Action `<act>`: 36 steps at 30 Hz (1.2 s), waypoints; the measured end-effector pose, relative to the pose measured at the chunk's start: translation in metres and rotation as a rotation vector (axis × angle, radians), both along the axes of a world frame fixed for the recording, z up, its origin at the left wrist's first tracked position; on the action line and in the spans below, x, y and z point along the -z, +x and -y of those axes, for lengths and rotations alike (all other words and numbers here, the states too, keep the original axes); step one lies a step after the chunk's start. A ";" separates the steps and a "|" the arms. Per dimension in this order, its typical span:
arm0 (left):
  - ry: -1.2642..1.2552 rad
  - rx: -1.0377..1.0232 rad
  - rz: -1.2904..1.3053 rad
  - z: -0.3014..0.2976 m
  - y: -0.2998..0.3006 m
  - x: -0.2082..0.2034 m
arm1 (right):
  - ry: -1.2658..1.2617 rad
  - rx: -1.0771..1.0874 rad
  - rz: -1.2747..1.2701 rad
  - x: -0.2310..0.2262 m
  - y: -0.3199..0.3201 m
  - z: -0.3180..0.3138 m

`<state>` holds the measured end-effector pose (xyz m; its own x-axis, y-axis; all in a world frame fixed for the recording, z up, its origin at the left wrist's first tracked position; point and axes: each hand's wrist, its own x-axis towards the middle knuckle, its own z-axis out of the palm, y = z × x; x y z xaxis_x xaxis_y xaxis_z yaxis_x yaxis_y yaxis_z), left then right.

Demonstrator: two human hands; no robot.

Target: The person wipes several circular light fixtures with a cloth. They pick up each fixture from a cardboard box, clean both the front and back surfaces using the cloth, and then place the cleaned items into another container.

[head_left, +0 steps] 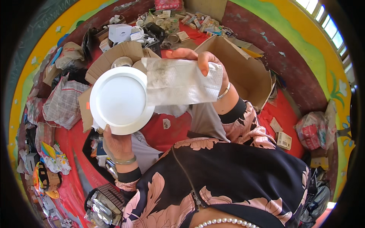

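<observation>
My left hand [118,146] grips the lower rim of a round white downlight [121,99], its flat pale disc facing up at me. Its thumb shows at the rim; the other fingers are mostly hidden behind the light. Pinched between the thumb and fingers of my right hand [208,62] is a white wipe [178,85], spread out and smudged grey near its upper left. The wipe's left edge meets the light's right rim. Behind the light stands an open cardboard box [114,57] with round white pieces inside.
A large open cardboard box [243,72] stands at the far right. Heaped small boxes and parts line the far wall, with a white box [119,33] among them. A plaid bag [65,102] sits at left. Red sheeting [74,152] covers the floor. Dark bins [102,155] stand lower left.
</observation>
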<state>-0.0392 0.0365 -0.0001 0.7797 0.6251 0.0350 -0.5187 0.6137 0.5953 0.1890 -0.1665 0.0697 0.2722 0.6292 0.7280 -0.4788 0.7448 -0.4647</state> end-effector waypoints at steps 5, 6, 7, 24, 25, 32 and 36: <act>0.023 -0.051 0.006 0.008 0.000 -0.009 | 0.006 0.022 0.019 -0.003 0.004 -0.004; 0.018 -0.058 0.002 0.009 0.000 -0.010 | -0.030 -0.002 -0.057 0.002 0.007 -0.006; 0.021 -0.066 -0.001 0.010 0.001 -0.011 | -0.065 -0.028 -0.134 0.009 0.012 -0.009; -0.012 -0.015 -0.015 0.017 0.009 -0.012 | -0.485 0.311 -0.087 0.012 0.012 0.013; -0.010 -0.019 -0.018 0.017 0.008 -0.012 | -0.445 0.245 -0.143 0.005 0.003 0.008; 0.036 -0.032 0.034 0.012 0.002 -0.007 | -0.515 0.090 -0.038 -0.006 -0.008 0.012; 0.061 -0.004 0.058 0.011 0.000 -0.002 | -0.509 0.234 -0.247 -0.011 -0.016 0.012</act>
<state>-0.0396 0.0258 0.0023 0.7728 0.6235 0.1186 -0.5560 0.5750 0.6002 0.1725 -0.1787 0.0803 0.5677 0.7846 0.2493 -0.4679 0.5566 -0.6865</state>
